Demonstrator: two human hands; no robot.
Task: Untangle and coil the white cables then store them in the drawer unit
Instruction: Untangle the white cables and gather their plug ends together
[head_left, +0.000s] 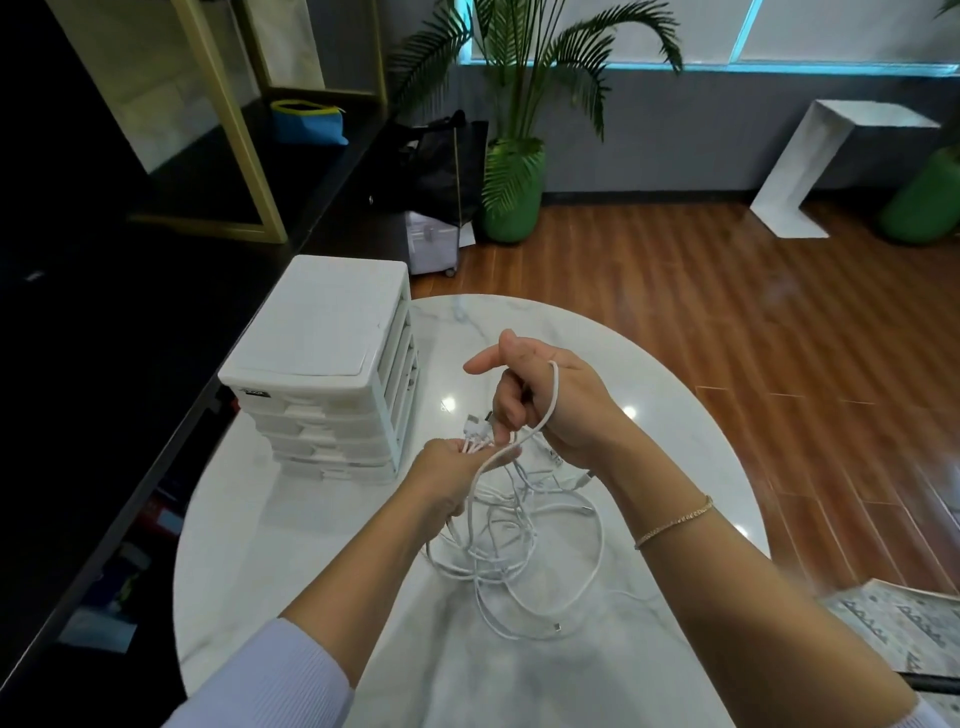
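Note:
A tangle of white cables (519, 551) lies on the round white marble table (649, 415), partly lifted. My left hand (447, 467) grips a bunch of cable ends, their plugs sticking up past my fingers. Just above it, my right hand (545, 400) is closed on one cable, which loops over the back of that hand and runs down to the left hand. The white drawer unit (322, 364) stands at the table's left edge, all drawers pushed in.
A black counter (130, 364) runs along the left of the table. Wooden floor lies beyond the table, with a green potted palm (511, 187), a black bag and a white angular stool (831, 166). A patterned rug (904, 623) shows at the lower right.

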